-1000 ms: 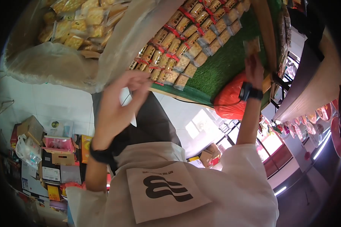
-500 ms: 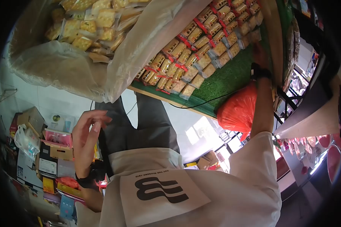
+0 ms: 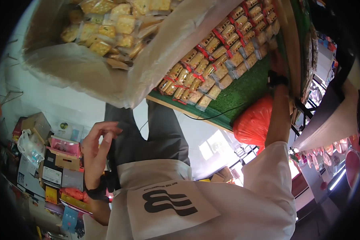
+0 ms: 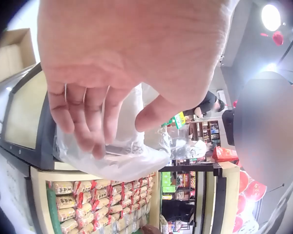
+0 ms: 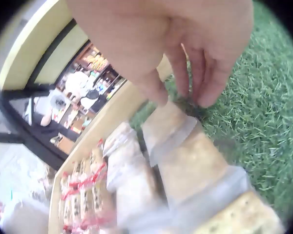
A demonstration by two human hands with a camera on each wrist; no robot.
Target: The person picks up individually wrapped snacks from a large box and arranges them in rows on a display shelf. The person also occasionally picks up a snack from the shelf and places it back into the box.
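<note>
At the far end of a row on green turf [image 3: 244, 88], my right hand [image 3: 277, 62] pinches a clear-wrapped cracker packet [image 5: 167, 126]. In the right wrist view its thumb tip meets the packet's end, and the bent fingers come down beside it on the turf. More square cracker packets [image 3: 225, 83] lie in line, next to rows of red-ended wrapped rolls [image 3: 196, 60]. My left hand [image 3: 95, 152] hangs over the floor in front of my body, fingers loosely curled and holding nothing. The left wrist view shows its palm in front of a clear plastic bag [image 4: 122, 165].
A large plastic liner [image 3: 76, 76] full of packed crackers [image 3: 126, 24] stands left of the turf. A wooden edge [image 3: 289, 32] bounds the turf on the right. A red plastic bag [image 3: 250, 124] hangs at the near corner. Boxes [image 3: 64, 148] are stacked lower left.
My right hand has moved farther along the turf, bringing the cracker packet to the row's end. My left hand has dropped away from the display toward my body. The view has shifted slightly left.
</note>
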